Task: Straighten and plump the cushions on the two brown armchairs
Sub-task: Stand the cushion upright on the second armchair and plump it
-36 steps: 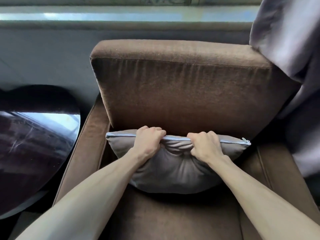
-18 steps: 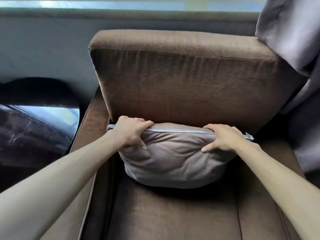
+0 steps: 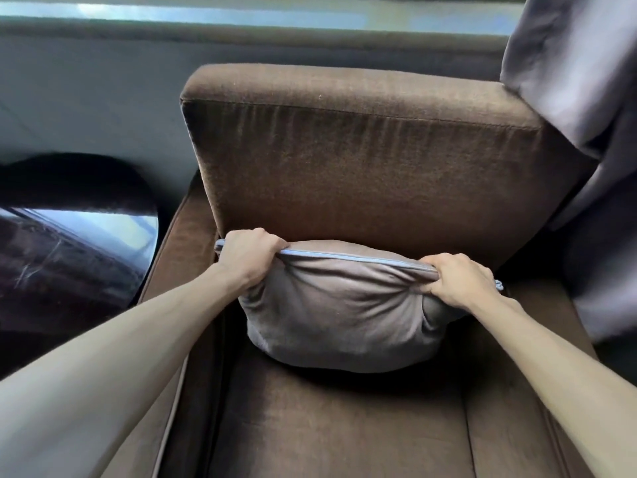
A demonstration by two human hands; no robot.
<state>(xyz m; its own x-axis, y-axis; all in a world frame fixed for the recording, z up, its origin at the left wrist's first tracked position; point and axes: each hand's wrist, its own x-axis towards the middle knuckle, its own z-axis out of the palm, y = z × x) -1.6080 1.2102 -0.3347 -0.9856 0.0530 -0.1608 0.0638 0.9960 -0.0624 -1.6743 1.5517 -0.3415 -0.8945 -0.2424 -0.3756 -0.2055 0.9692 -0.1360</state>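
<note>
A grey-brown cushion [image 3: 341,315] with a pale blue zip along its top edge stands on the seat of a brown armchair [image 3: 344,160], leaning against the backrest. My left hand [image 3: 248,257] grips the cushion's top left corner. My right hand [image 3: 458,281] grips the top edge near the right corner, where the zip pull pokes out. The fabric is bunched into folds under both fists. Only this one armchair is in view.
A dark glossy round table [image 3: 69,250] stands close to the armchair's left arm. A grey curtain [image 3: 593,150] hangs over the armchair's right side. A grey wall and a window sill [image 3: 241,15] run behind the backrest.
Both hands slid outward from the middle of the cushion's top edge to its corners, then closed into fists, bunching the fabric. The view shifted slightly.
</note>
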